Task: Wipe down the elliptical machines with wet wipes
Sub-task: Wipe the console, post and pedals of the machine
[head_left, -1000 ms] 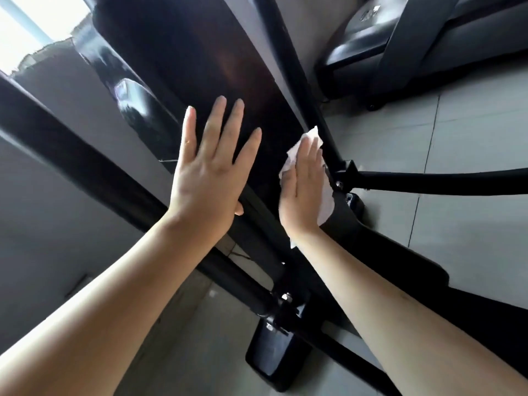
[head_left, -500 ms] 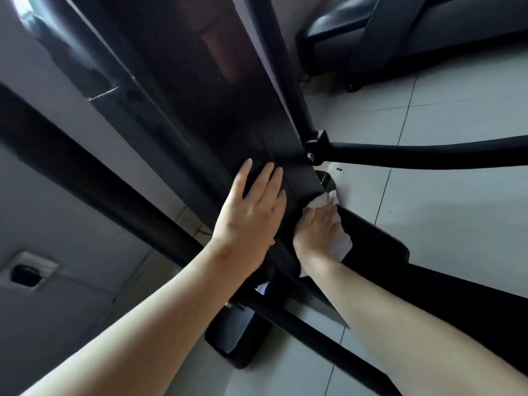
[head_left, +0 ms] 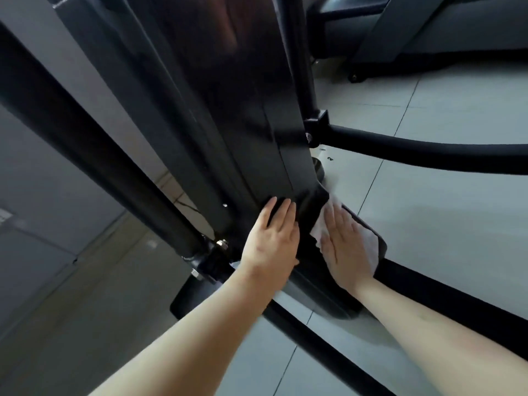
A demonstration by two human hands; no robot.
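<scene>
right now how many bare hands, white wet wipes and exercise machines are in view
bare hands: 2, left hand and right hand
white wet wipe: 1, under the right hand
exercise machines: 2, black elliptical and dark grey machine behind
total: 5

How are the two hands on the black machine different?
The left hand is bare; the right hand presses a white wipe. The left hand rests on the upright cover; the right hand on the flared base beside it. Both lie flat with straight fingers.
</scene>
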